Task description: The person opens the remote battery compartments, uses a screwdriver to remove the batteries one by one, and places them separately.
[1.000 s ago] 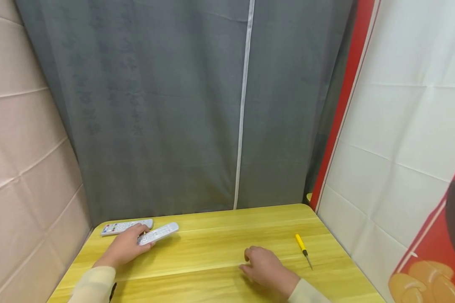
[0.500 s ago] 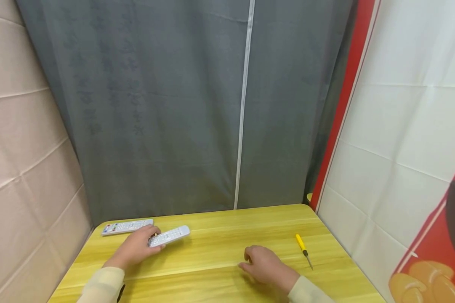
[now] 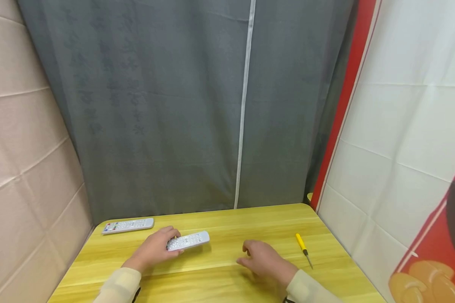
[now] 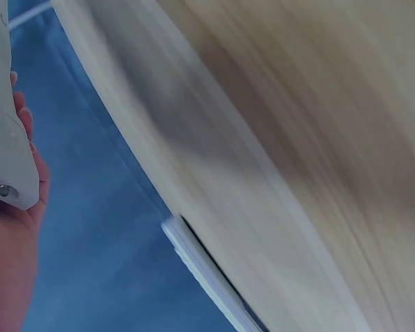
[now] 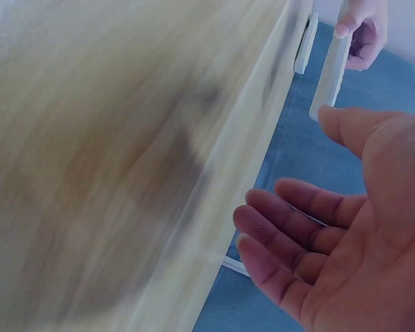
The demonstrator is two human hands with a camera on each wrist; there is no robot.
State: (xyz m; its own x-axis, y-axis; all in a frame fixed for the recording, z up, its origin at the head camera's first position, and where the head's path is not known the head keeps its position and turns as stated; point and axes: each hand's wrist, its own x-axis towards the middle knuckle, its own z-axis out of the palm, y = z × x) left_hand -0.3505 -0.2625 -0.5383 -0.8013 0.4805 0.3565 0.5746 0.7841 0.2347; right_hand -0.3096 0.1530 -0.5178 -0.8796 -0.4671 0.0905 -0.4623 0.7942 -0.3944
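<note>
1. The held remote is hanging just above the table, left of its middle, buttons facing up, free end pointing right.
2. The left hand is gripping the remote's other end between thumb and fingers.
3. The right hand is hovering near the free end, holding nothing; its fingers are curving loosely, thumb standing apart.
4. A second remote is lying at the far left corner, buttons up.
5. A yellow-handled screwdriver is lying right of the right hand.
6. A grey curtain is hanging behind the table.
</note>
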